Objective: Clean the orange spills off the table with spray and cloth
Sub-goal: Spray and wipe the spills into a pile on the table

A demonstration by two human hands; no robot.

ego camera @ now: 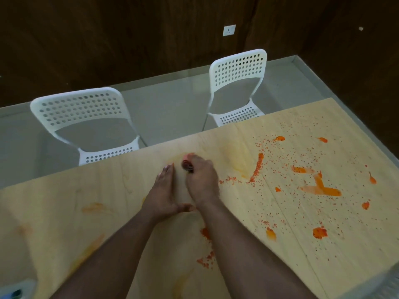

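No legible text, label, brand, number or sign appears on any surface in the head view. The white wall plate (229, 30) on the dark panelling beyond the far edge of the table (302, 244) carries only a small dark mark, too small to read.

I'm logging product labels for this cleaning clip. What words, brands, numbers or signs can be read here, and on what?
None: no readable text appears in the head view.
White wall socket plate: only socket holes, no lettering.
Small orange-stained item gripped in the right hand: no legible marking.
Blurred blue-and-white object at the lower left corner: too blurred to read.
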